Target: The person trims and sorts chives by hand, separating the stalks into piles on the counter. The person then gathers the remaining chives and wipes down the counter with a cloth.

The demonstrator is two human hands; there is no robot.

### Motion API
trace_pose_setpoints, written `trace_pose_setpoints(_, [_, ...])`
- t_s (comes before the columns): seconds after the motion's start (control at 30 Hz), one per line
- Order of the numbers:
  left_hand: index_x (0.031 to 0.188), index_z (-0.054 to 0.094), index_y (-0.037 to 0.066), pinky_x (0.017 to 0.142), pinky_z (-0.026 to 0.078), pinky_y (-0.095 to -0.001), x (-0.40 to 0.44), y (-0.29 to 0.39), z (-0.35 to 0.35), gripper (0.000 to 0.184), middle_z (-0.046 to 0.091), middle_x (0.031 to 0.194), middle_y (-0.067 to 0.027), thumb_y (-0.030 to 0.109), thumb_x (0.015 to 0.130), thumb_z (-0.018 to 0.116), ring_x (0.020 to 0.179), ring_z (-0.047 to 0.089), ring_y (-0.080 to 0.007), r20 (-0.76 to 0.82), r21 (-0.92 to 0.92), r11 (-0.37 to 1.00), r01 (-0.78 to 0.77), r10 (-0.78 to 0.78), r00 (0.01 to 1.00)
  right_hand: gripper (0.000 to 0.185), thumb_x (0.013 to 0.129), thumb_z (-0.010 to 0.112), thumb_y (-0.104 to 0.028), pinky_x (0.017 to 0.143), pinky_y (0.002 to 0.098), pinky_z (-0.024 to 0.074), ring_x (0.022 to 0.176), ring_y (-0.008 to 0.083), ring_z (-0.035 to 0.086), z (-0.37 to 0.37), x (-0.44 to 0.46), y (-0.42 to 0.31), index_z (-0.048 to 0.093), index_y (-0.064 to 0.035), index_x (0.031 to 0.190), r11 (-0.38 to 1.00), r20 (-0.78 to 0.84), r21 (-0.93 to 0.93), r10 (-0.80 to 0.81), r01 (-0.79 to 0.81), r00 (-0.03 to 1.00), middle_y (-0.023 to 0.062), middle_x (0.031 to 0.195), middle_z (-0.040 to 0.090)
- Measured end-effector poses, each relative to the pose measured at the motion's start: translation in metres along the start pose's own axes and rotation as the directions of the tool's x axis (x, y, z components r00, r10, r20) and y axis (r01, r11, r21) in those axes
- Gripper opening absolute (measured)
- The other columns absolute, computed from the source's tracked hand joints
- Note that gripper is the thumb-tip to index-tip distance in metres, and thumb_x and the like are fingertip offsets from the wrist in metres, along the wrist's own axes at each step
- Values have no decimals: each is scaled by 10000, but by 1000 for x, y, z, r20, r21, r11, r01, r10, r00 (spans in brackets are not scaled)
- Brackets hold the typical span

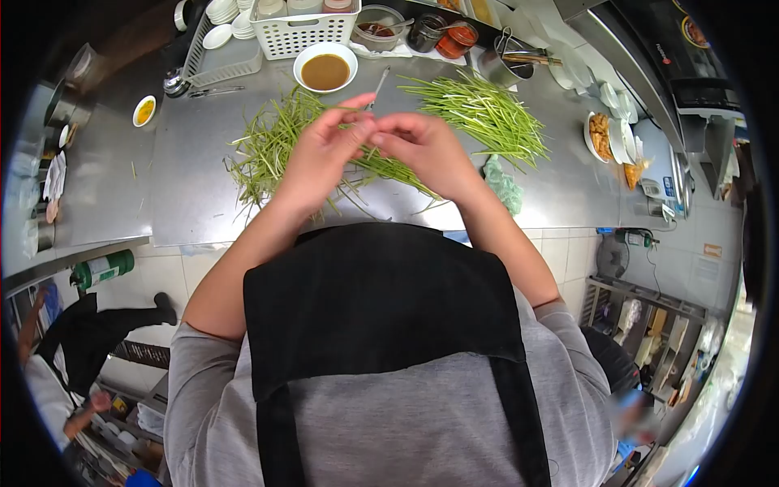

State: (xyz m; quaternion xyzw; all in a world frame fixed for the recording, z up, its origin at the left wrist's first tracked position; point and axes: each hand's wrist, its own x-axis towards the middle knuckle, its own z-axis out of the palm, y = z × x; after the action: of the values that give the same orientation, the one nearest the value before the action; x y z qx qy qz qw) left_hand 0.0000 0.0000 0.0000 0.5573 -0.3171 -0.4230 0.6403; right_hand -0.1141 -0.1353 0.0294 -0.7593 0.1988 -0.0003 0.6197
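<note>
Steel bench (191, 174): one sauce bowl (352, 73), one tangled stalk heap (276, 138) before it, one neat heap (483, 114) rightward; left hand (319, 152), right hand (426, 154) nearer, fingers (410, 122) meeting, grasp impossible to tell.

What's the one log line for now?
left hand, right hand: fingertips together, grip unclear | loose stalks: mostly left side | neater stalks: right side

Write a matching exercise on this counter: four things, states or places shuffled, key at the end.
1. left hand and right hand
2. right-side stalks
3. sauce
4. plastic bag

A. brown, in a white bowl
B. crumpled, near the counter's front edge
C. lying roughly parallel in a pile
D. raised, one beside the other

Pairs: 1-D, 2-C, 3-A, 4-B
</note>
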Motion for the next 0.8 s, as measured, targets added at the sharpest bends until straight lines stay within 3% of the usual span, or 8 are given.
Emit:
trace_pose_setpoints(0.07, [1251, 548, 98, 808, 469, -263, 1, -2, -21, 327, 571, 1123, -47, 249, 961, 535, 938, 556, -113, -150, -274, 961, 30, -74, 986, 265, 899, 593, -88, 815, 274, 496, 900, 111, 620, 13, 17, -1, 605, -6, 1150, 973, -15, 176, -151, 151, 988, 78, 1013, 669])
trace_pose_setpoints(0.23, [1221, 556, 43, 821, 465, -260, -7, -26, -59, 346, 573, 1113, -58, 267, 957, 544, 951, 552, -116, -483, -359, 933, -9, -177, 857, 220, 918, 550, -103, 772, 269, 490, 914, 122, 618, -23, 23, 48, 650, -35, 1103, 966, -98, 133, -208, 220, 973, 62, 1026, 670])
trace_pose_setpoints(0.3, [1230, 548, 31, 825, 460, -256, -19, -37, -78, 376, 569, 1136, -70, 283, 951, 555, 979, 545, -124, -583, -341, 940, 5, -216, 783, 169, 856, 598, -104, 776, 327, 495, 886, 220, 631, -40, 14, 72, 660, -42, 1001, 907, -192, -415, -169, 76, 967, 115, 980, 659])
trace_pose_setpoints(0.37, [1303, 471, 37, 870, 459, -272, -33, -48, -93, 407, 539, 1121, -57, 249, 962, 536, 998, 523, -137, -669, -303, 946, 120, -300, 680, 107, 811, 644, -138, 734, 389, 489, 837, 277, 612, -51, 3, 110, 664, -68, 890, 663, -55, -746, -155, 62, 986, 115, 895, 639])
trace_pose_setpoints(0.5, [1323, 440, 38, 890, 448, -282, -65, -59, -99, 420, 519, 1149, -60, 222, 958, 537, 1047, 496, -152, -754, -224, 969, 101, -238, 612, 116, 786, 671, -169, 718, 410, 480, 815, 288, 601, -50, -15, 136, 653, -70, 845, 644, -94, -763, -204, 61, 974, 91, 833, 621])
trace_pose_setpoints(0.67, [1279, 484, 54, 846, 440, -266, -62, -51, -70, 357, 528, 1159, -53, 138, 937, 541, 999, 506, -122, -821, 24, 997, 74, -23, 570, 96, 777, 692, -149, 685, 376, 480, 769, 274, 595, -62, -19, 125, 669, -62, 809, 672, -169, -713, -441, 200, 881, 90, 803, 618])
trace_pose_setpoints(0.77, [1260, 508, 63, 818, 436, -244, -54, -35, -32, 338, 534, 1138, -39, 110, 926, 541, 958, 508, -103, -724, 224, 974, 40, 139, 676, 100, 778, 701, -139, 649, 349, 473, 705, 254, 578, -70, -30, 99, 669, -45, 792, 809, -238, -582, -267, 83, 934, 88, 780, 611])
trace_pose_setpoints(0.8, [1208, 554, 61, 812, 436, -233, -50, -39, -25, 291, 568, 1092, -24, 108, 921, 548, 914, 530, -99, -682, 266, 964, 12, 180, 709, 120, 805, 700, -148, 628, 311, 462, 673, 190, 572, -74, -34, 92, 670, -34, 826, 829, -243, -558, -215, 45, 946, 80, 788, 628])
